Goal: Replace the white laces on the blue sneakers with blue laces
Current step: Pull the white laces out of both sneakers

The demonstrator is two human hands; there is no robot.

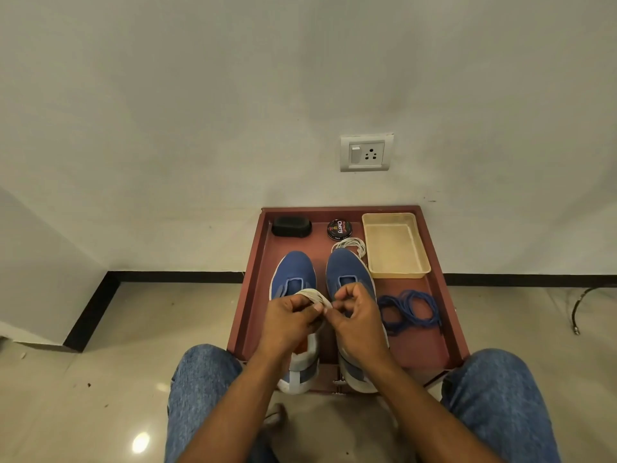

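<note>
L hand (287,317) & R hand (354,315) pinch coiled white lace (312,297) above sneakers (295,272); risk: coil unwinds, tangles w/ blue laces (409,310) on right.

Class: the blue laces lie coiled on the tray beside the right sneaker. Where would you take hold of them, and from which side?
Pinch the blue laces where the loops bunch together at the coil's middle, coming from above. They lie flat on the tray, so no side gives the fingers an edge to get under. The right hand is nearest, but it now pinches the white lace.
</note>
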